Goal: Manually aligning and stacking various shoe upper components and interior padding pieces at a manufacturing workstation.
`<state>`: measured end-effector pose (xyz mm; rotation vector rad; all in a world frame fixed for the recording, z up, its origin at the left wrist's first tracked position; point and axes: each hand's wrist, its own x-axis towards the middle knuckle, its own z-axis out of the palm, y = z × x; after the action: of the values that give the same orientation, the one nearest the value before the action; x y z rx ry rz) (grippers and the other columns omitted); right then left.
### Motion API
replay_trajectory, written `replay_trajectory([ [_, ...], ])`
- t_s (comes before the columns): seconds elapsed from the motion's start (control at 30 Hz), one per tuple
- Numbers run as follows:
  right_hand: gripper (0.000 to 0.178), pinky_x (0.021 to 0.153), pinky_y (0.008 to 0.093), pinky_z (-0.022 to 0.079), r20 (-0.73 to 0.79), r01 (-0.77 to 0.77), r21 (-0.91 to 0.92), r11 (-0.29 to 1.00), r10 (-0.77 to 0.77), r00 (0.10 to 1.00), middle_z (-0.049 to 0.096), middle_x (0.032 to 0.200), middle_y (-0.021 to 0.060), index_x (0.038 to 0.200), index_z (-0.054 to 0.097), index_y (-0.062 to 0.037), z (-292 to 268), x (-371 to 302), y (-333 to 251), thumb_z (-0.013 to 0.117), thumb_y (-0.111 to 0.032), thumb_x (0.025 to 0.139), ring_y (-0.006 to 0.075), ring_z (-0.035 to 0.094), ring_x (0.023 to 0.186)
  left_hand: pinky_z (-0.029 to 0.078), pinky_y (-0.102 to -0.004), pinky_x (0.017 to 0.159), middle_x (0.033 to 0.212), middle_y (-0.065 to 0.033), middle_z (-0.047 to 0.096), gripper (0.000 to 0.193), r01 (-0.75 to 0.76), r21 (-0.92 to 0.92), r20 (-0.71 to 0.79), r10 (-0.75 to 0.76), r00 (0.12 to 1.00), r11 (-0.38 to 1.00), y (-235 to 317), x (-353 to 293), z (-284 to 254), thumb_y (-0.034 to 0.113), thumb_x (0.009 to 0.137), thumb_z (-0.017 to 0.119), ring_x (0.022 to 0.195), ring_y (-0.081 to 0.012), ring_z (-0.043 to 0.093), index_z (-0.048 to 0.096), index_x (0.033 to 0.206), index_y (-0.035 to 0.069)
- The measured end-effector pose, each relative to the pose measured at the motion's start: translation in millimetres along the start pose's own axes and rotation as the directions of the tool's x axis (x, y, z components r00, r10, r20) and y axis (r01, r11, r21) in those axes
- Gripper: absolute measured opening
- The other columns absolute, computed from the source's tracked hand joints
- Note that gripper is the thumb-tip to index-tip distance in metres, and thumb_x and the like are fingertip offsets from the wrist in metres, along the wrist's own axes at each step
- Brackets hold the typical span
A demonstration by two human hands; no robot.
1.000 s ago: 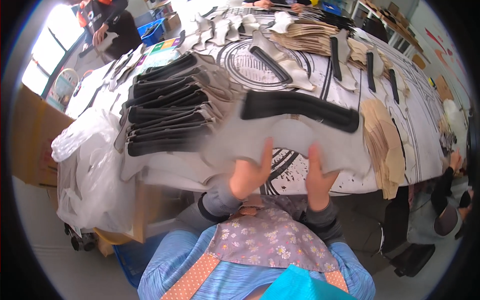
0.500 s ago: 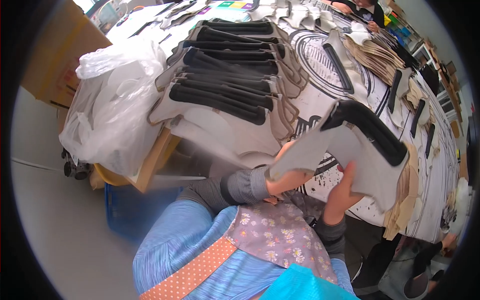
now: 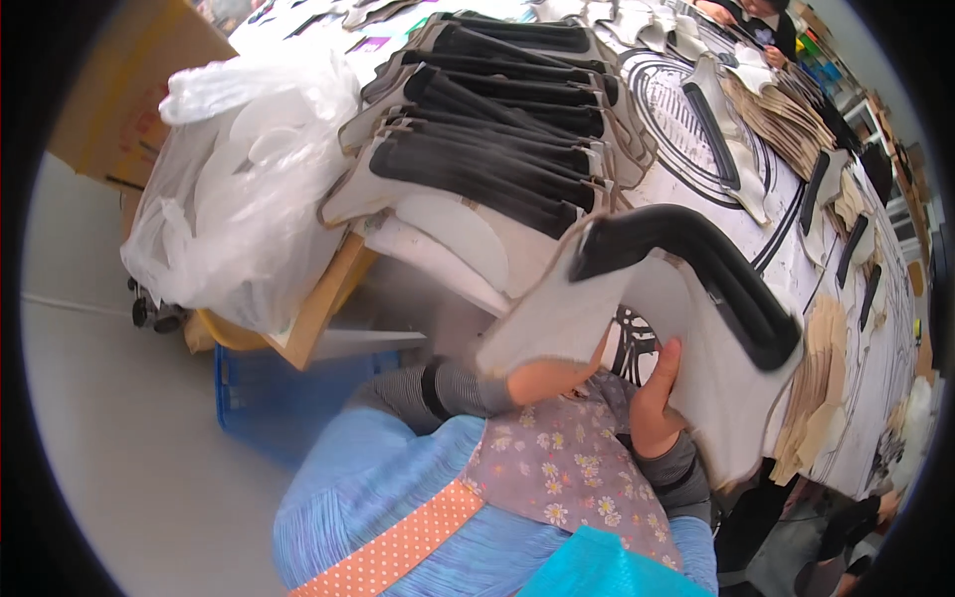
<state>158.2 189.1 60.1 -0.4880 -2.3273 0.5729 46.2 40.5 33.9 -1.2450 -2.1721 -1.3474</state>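
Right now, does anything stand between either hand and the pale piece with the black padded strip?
Nothing visible does. The right hand holds the pale piece, thumb on its front; the left hand holds its left part, partly hidden behind it.

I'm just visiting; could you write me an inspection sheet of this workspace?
Surface: table, white covering with black line patterns.
Job's things: grey panel with a black padded strip, held; pile of similar panels to its upper left; tan pieces at right.
Clutter: clear plastic bag, cardboard box, blue crate, all at left.
Hands: left hand holds the panel, fingers mostly hidden; right hand holds it, thumb in view.
Cables: nothing seen.
Surroundings: another person across the table.
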Motion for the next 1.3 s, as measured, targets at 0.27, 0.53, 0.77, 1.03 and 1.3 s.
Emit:
replay_trajectory([
  [0.27, 0.034, 0.084, 0.0311, 0.048, 0.177, 0.459, -0.114, 0.881, -0.436, 0.882, 0.065, 0.109, 0.0125, 0.125, 0.059, 0.0016, -4, 61, -57, 0.060, -0.012, 0.094, 0.0197, 0.062, 0.096, 0.043, -0.0386, 0.099, 0.130, -0.0206, 0.054, 0.045, 0.282, -0.347, -0.324, -0.397, 0.859, 0.894, -18, -2, -12, 0.001, 0.092, 0.057, 0.115, -0.0288, 0.056, 0.046, 0.135, -0.006],
  [0.53, 0.037, 0.090, 0.0355, 0.047, 0.562, -0.190, 0.506, 0.841, -0.154, 0.813, 0.066, 0.104, 0.0176, 0.115, 0.063, 0.0050, 66, 8, -39, 0.065, -0.023, 0.091, 0.0247, 0.065, 0.097, 0.048, -0.0339, 0.088, 0.115, -0.0132, 0.062, 0.024, 0.283, -0.431, -0.400, -0.463, 0.791, 0.857, -82, -11, -81, 0.002, 0.091, 0.061, 0.102, -0.0197, 0.060, 0.059, 0.113, -0.007],
  [0.77, 0.034, 0.068, 0.0278, 0.050, 0.796, -0.788, 0.503, 0.356, 0.164, 0.582, 0.069, 0.081, 0.0088, 0.090, 0.068, 0.0038, 77, 23, -13, 0.063, -0.030, 0.093, 0.0106, 0.066, 0.079, 0.046, -0.0294, 0.066, 0.085, -0.0045, 0.065, 0.028, 0.655, -0.406, -0.209, -0.763, 0.612, 0.637, -122, -21, -87, 0.017, 0.084, 0.075, 0.075, -0.0117, 0.056, 0.065, 0.098, -0.005],
  [1.03, 0.014, 0.066, 0.0331, 0.053, 0.570, 0.135, 0.506, 0.852, -0.448, 0.689, 0.070, 0.087, 0.0097, 0.085, 0.070, -0.0074, 17, 47, -49, 0.067, -0.021, 0.086, 0.0237, 0.068, 0.079, 0.051, -0.0283, 0.076, 0.104, -0.0094, 0.067, 0.036, 0.713, -0.291, -0.166, -0.767, 0.620, 0.639, -116, -17, -90, 0.012, 0.084, 0.074, 0.091, -0.0150, 0.063, 0.060, 0.113, -0.003],
  [1.3, 0.045, 0.118, 0.0530, 0.007, 0.563, 0.774, -0.019, 0.633, -0.633, 0.531, 0.043, 0.148, 0.0005, 0.133, 0.057, -0.0229, 110, 63, -78, 0.059, -0.018, 0.088, 0.0208, 0.029, 0.144, 0.048, -0.0360, 0.096, 0.144, -0.0215, 0.034, 0.073, 0.421, -0.600, -0.445, -0.721, 0.531, 0.680, -101, -12, -66, 0.005, 0.084, 0.072, 0.126, -0.0288, 0.047, 0.027, 0.140, -0.007],
])
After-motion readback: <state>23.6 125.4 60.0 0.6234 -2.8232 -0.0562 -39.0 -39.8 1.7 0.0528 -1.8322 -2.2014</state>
